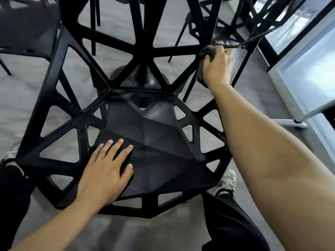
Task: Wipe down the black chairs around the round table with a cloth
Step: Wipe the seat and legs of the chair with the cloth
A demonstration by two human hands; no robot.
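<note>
Below me stands a black chair [145, 124], its shell a web of straight struts framing triangular cut-outs, with a solid faceted seat pan in a matte, finely grained finish that shows faint pale scuffs. My left hand [107, 171] lies flat on the near left part of that seat, fingers straight and slightly spread, holding nothing. My right hand [216, 67] reaches to the far right corner of the chair's back, where its fingers curl round a dark, bunched cloth [205, 51] and press it against the upper strut; only a crumpled lump of the cloth shows past my fingers. Through the open back I see the round base and tapered column of the table pedestal [143, 77], smooth and black. More black chairs [217, 26] of the same angular lattice stand beyond, at the top and the upper left. The floor [101, 230] is grey and softly mottled. To the right stands a pale metal frame [282, 98] around glossy panels. My black trouser legs and light shoes [227, 182] flank the seat.
</note>
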